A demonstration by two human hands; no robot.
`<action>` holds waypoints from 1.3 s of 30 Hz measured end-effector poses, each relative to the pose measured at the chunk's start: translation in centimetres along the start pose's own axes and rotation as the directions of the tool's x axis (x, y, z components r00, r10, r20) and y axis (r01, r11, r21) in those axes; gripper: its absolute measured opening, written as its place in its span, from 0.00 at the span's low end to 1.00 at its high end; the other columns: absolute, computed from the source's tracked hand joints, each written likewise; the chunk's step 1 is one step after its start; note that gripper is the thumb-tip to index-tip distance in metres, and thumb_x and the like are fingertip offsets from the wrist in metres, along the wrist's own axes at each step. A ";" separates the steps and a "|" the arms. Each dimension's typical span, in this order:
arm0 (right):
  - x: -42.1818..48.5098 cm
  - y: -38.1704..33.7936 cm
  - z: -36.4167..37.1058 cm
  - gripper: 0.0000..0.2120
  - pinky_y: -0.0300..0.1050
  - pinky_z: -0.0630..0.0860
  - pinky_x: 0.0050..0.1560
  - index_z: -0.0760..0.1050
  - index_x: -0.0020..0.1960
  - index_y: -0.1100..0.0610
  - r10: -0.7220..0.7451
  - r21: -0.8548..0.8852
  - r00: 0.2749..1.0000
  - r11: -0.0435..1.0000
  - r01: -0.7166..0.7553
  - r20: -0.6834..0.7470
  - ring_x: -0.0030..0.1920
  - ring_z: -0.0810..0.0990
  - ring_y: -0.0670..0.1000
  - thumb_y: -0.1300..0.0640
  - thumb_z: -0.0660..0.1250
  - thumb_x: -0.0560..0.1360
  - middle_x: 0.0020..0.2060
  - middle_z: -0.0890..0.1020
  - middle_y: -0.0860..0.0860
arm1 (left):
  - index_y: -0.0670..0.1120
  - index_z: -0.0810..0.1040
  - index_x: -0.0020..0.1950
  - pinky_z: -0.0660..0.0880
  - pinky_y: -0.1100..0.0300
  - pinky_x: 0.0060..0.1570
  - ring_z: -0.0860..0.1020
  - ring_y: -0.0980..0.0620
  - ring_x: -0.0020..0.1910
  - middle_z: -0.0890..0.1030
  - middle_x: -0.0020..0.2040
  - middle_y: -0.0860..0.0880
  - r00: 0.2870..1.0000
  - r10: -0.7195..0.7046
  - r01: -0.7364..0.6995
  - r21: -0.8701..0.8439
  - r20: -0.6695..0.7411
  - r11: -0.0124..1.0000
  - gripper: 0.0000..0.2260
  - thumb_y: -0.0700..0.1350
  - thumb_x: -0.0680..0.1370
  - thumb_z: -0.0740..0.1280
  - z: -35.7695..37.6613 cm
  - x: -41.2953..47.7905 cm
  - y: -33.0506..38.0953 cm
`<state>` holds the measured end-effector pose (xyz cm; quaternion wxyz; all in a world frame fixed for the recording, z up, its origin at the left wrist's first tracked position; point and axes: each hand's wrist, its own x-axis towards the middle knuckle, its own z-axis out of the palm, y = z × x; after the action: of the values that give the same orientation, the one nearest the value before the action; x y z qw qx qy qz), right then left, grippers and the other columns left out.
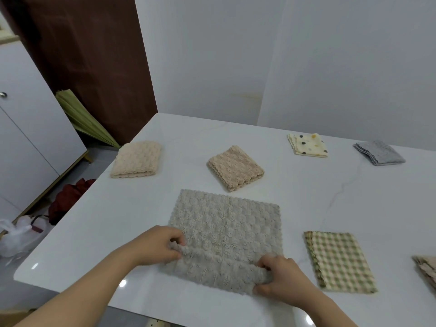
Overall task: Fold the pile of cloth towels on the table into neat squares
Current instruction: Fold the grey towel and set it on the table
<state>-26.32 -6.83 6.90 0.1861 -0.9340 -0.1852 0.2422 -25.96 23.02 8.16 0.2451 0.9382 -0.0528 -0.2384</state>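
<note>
Grey-beige and fluffy, lying spread on the white table (306, 197) near its front edge. Gripping the towel's (224, 227) near edge, bunching it into a roll: curling the left hand's (155, 244) fingers round the left corner, pinching the right corner with the right hand's (280, 277) fingers. Lying folded just right: checked cloth (339, 260).

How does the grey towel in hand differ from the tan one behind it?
The grey towel lies spread open, near edge pinched by left hand and right hand; the tan towel sits folded and untouched. The grey towel covers more table than the tan towel. Both are bumpy, fluffy.
</note>
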 end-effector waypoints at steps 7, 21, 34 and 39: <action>1.2 0.2 -1.4 0.05 0.37 0.64 0.41 0.72 0.48 0.53 0.074 0.103 0.976 0.993 -0.053 -0.203 0.47 0.70 0.49 0.52 0.64 0.75 0.42 0.73 0.49 | 0.53 0.75 0.53 0.69 0.70 0.41 0.75 0.53 0.48 0.76 0.50 0.53 0.988 -0.083 0.067 -0.127 -0.130 0.990 0.05 0.47 0.78 0.63 -0.9 1.1 0.6; 0.7 0.7 -0.6 0.13 0.30 0.66 0.32 0.64 0.36 0.43 0.154 0.205 0.987 0.968 -0.144 -0.034 0.34 0.69 0.40 0.52 0.64 0.76 0.34 0.71 0.42 | 0.50 0.76 0.57 0.67 0.67 0.42 0.72 0.56 0.46 0.74 0.46 0.55 0.991 -0.137 0.137 -0.024 -0.006 0.990 0.09 0.46 0.80 0.59 0.6 0.9 0.1; 0.8 1.7 -3.1 0.02 0.41 0.72 0.40 0.78 0.45 0.62 0.357 0.789 0.930 0.596 -0.151 -0.092 0.38 0.76 0.51 0.65 0.67 0.73 0.36 0.78 0.55 | 0.48 0.78 0.55 0.78 0.58 0.48 0.77 0.48 0.47 0.77 0.49 0.45 0.962 -0.232 0.270 -0.638 0.146 0.721 0.12 0.36 0.75 0.68 -3.6 1.7 -0.6; 2.0 1.6 -3.3 0.03 0.52 0.72 0.46 0.78 0.46 0.60 0.453 0.895 0.881 0.438 -0.086 -0.137 0.44 0.77 0.58 0.63 0.65 0.75 0.43 0.80 0.60 | 0.39 0.78 0.54 0.74 0.49 0.58 0.77 0.43 0.52 0.79 0.53 0.38 0.944 -0.307 0.262 -0.831 0.116 0.491 0.08 0.33 0.76 0.65 -3.8 3.5 -0.8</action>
<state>-22.59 -8.20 8.15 0.6197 -0.7539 0.1548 0.1542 -21.15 24.59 9.20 0.6210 0.7071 0.2288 -0.2490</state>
